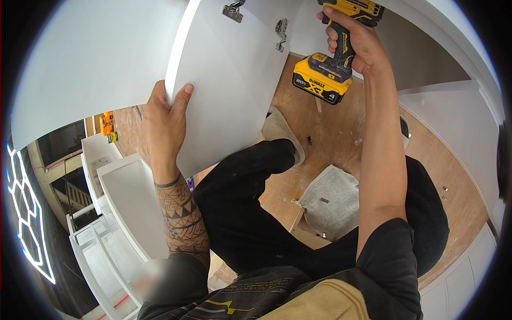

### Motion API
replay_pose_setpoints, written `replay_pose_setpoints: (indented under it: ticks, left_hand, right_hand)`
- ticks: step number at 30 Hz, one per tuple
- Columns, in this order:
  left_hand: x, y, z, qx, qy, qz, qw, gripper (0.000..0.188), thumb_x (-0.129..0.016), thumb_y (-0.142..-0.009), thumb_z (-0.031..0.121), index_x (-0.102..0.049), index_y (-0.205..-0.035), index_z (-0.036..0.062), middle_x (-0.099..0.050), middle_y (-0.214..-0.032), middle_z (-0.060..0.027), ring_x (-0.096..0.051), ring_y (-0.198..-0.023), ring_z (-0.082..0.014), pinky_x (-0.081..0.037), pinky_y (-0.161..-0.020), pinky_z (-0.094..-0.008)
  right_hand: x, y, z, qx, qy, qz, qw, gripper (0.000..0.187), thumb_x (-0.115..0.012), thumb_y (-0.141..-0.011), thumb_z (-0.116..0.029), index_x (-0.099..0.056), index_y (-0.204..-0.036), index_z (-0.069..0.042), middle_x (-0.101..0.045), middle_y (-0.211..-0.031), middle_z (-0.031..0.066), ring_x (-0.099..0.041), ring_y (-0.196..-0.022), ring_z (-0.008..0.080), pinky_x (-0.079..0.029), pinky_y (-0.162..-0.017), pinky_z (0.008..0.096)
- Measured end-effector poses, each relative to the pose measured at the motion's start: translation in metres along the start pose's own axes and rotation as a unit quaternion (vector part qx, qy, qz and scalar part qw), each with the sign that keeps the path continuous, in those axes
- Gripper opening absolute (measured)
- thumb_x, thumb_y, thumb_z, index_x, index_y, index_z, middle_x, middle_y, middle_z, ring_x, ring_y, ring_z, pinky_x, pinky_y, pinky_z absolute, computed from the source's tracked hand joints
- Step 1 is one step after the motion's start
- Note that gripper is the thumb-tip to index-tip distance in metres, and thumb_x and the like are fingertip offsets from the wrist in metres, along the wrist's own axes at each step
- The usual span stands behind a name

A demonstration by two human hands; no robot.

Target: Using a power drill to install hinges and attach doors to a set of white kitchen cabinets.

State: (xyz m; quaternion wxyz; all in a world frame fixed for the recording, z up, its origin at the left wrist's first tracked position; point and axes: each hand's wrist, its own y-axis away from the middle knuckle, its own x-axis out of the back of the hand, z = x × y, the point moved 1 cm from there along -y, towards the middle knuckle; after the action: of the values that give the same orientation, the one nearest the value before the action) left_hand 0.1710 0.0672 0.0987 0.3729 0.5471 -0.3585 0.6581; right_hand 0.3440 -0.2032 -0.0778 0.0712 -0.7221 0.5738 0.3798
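My left hand (166, 109) grips the lower free edge of a white cabinet door (224, 90), thumb on the hinge side and fingers behind the panel. Two metal hinges show near the top: one hinge (232, 12) is on the door, the other hinge (281, 34) sits at its right edge. My right hand (362, 42) is wrapped round the handle of a yellow and black cordless drill (325, 74), held up to the right of the door. The drill's front end leaves the top of the view, so its tip is hidden.
On the wooden floor (320, 128) between my legs lies a crumpled printed sheet (330, 194) with small metal parts on it. White drawer boxes (133, 197) stand at the left, with an orange tool (108, 124) beyond them. A white panel (453, 106) borders the right.
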Motion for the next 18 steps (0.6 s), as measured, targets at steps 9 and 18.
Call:
replay_pose_setpoints:
  ticks: [9,18]
  left_hand:
    - [0.0029,0.0011,0.0045,0.01,0.0,0.002,1.0,0.046,-0.071,-0.1,0.041,-0.068,-0.114,-0.002,-0.069,-0.078,-0.0078,-0.063,-0.069,-0.0144,-0.05,-0.065,-0.0315]
    - [0.0013,-0.0008,0.001,-0.014,-0.005,0.017,1.0,0.047,-0.072,-0.098,0.045,-0.068,-0.108,0.0001,-0.07,-0.076,-0.0133,-0.067,-0.068,-0.0225,-0.051,-0.065,-0.0363]
  right_hand:
    - [-0.0064,0.0032,-0.0036,-0.006,0.002,0.013,1.0,0.016,-0.077,-0.095,-0.02,-0.069,-0.093,-0.006,-0.061,-0.067,-0.0006,-0.055,-0.053,0.0097,-0.046,-0.049,0.0265]
    - [-0.0048,-0.0005,-0.0032,-0.02,0.004,0.0,1.0,0.011,-0.075,-0.095,-0.016,-0.07,-0.094,-0.007,-0.061,-0.066,-0.0003,-0.053,-0.053,0.0101,-0.046,-0.051,0.0273]
